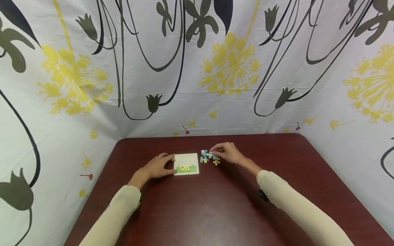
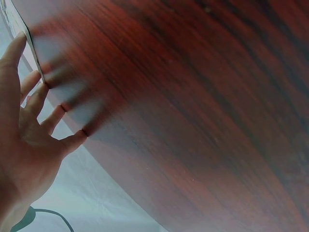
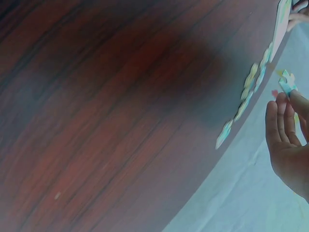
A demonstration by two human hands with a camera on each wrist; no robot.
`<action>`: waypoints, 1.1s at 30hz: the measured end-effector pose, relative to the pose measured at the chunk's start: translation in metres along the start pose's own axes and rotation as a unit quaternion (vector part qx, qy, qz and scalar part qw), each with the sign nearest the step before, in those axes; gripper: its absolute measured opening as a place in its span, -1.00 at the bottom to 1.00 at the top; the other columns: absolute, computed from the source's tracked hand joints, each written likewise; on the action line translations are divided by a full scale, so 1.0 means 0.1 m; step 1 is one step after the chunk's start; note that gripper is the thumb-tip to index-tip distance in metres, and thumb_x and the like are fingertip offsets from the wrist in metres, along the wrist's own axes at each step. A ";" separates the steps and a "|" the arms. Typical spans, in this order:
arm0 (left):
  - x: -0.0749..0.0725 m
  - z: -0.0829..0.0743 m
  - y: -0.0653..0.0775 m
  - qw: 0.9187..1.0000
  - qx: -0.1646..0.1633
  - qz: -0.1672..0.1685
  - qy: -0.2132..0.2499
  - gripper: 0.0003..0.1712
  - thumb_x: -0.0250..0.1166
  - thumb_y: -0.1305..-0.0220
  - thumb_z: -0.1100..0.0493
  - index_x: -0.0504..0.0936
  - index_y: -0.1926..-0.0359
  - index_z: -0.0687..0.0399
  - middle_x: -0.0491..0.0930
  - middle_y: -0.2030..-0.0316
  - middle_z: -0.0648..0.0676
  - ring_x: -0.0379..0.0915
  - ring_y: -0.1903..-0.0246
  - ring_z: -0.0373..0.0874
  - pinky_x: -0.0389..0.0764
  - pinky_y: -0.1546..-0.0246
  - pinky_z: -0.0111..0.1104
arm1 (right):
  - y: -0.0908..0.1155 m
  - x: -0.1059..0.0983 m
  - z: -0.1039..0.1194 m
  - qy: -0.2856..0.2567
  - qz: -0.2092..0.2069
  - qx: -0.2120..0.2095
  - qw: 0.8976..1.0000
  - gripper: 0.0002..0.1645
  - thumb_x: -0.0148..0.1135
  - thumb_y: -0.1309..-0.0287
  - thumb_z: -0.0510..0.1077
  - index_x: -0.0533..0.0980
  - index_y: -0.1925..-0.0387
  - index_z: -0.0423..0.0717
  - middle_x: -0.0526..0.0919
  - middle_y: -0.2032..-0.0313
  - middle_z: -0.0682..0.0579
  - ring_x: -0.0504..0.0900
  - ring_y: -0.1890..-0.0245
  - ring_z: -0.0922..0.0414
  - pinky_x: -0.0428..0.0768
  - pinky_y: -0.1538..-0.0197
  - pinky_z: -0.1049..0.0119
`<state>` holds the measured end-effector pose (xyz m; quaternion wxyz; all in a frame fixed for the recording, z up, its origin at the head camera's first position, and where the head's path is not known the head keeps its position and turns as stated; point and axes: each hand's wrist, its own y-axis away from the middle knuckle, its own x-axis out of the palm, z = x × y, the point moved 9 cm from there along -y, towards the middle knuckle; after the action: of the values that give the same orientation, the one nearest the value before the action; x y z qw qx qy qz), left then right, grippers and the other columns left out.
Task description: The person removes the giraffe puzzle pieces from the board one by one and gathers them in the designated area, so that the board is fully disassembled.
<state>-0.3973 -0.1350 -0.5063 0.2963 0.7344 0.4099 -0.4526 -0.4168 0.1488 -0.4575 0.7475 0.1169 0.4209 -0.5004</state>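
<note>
My left hand (image 1: 158, 165) rests at the left edge of a white-rimmed puzzle board (image 1: 186, 160), thumb at the lower corner and fingers near the upper one. In the left wrist view its fingers are fairly straight, and the thumb touches the board's rim. The board shows a green and yellow picture strip along its bottom. Between thumb and fingertips, my right hand (image 1: 228, 152) pinches a light-blue jigsaw piece (image 3: 287, 83), raised above the table in the right wrist view. Below that hand, several loose jigsaw pieces (image 1: 204, 159) lie just right of the board.
Everything lies on a dark red wooden table (image 1: 197, 205) with rounded far corners. A white cloth (image 1: 197, 112) with yellow and grey flower prints hangs behind the table and along both sides. A dark band (image 1: 263, 195) shows at the right sleeve.
</note>
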 end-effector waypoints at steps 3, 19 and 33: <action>0.00 -0.01 0.01 1.000 0.000 0.001 -0.001 -0.20 0.39 -0.31 -0.31 0.48 -0.45 -0.10 0.33 -0.48 0.15 0.09 -0.53 0.23 0.26 -0.38 0.26 | 0.06 -0.07 -0.08 0.005 0.002 0.008 1.000 -0.80 0.36 -0.35 -0.27 0.75 0.04 -0.20 0.81 0.10 -0.09 0.80 0.07 -0.04 0.73 0.02 0.07; -0.02 -0.01 0.00 1.000 0.008 -0.003 -0.004 -0.21 0.39 -0.32 -0.29 0.48 -0.45 -0.06 0.36 -0.47 0.16 0.08 -0.53 0.25 0.27 -0.37 0.27 | 0.26 -0.23 -0.39 0.045 0.024 0.035 0.998 -0.81 0.39 -0.33 -0.26 0.75 0.06 -0.21 0.81 0.13 -0.09 0.81 0.14 0.00 0.74 0.11 0.11; -0.01 0.01 0.01 1.000 0.005 -0.004 0.002 -0.19 0.39 -0.31 -0.29 0.46 -0.47 -0.10 0.36 -0.47 0.13 0.07 -0.54 0.21 0.24 -0.40 0.25 | 0.36 -0.14 -0.56 0.085 0.034 0.032 0.995 -0.83 0.40 -0.32 -0.26 0.76 0.10 -0.17 0.82 0.25 0.00 0.78 0.32 0.14 0.68 0.26 0.25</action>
<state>-0.3969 -0.1361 -0.5058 0.2902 0.7350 0.4110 -0.4546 -0.4168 0.2085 -0.4901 0.7213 0.1972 0.4626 -0.4762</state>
